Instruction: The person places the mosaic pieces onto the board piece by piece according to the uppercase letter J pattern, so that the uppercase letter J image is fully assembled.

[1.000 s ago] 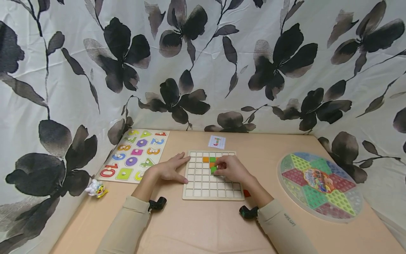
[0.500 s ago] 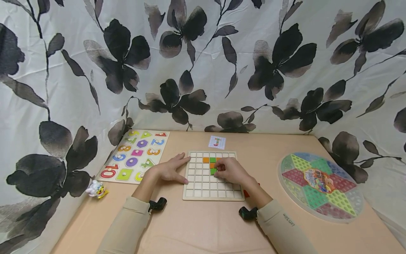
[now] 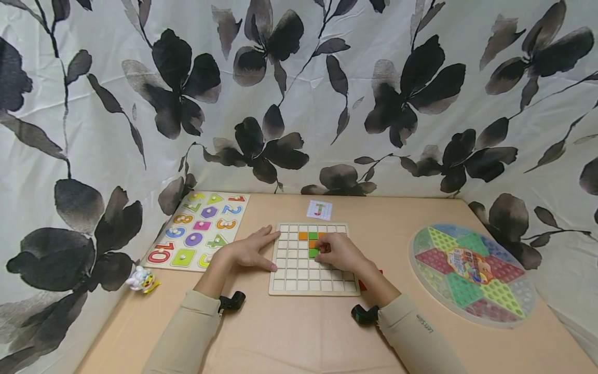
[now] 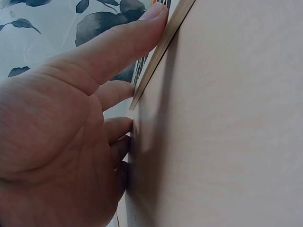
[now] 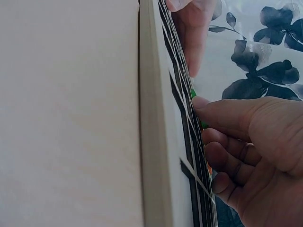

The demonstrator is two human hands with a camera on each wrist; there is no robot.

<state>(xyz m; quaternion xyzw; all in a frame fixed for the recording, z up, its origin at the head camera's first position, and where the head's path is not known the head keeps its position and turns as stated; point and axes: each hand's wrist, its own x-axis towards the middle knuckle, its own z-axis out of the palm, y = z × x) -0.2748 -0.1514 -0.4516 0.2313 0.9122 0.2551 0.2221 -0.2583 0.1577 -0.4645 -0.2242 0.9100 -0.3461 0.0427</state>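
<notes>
A pale wooden grid board [image 3: 290,284] lies in the middle of the table in the head view. Orange and green square tiles, such as an orange tile [image 3: 303,236], sit in cells of its upper part. My right hand [image 3: 342,253] has curled fingers, with thumb and fingertips at the right side of a green tile [image 3: 312,253] that lies flat in a cell. Green shows beside the right thumb [image 5: 222,113] in the right wrist view. With fingers spread, my left hand [image 3: 249,251] touches the board's left edge; its thumb [image 4: 123,49] rests against the wooden side.
Behind the board lies a small pattern card [image 3: 320,209]. A number-and-shape puzzle [image 3: 201,224] and a small toy figure [image 3: 142,279] are on the left. A round star-patterned game board [image 3: 472,275] lies right. Red pieces [image 3: 362,285] are partly hidden by the right forearm.
The green tile, tilted in my right fingers a second ago, now lies flat in its cell. My right fingers have shifted slightly at its edge. The left hand has stayed put.
</notes>
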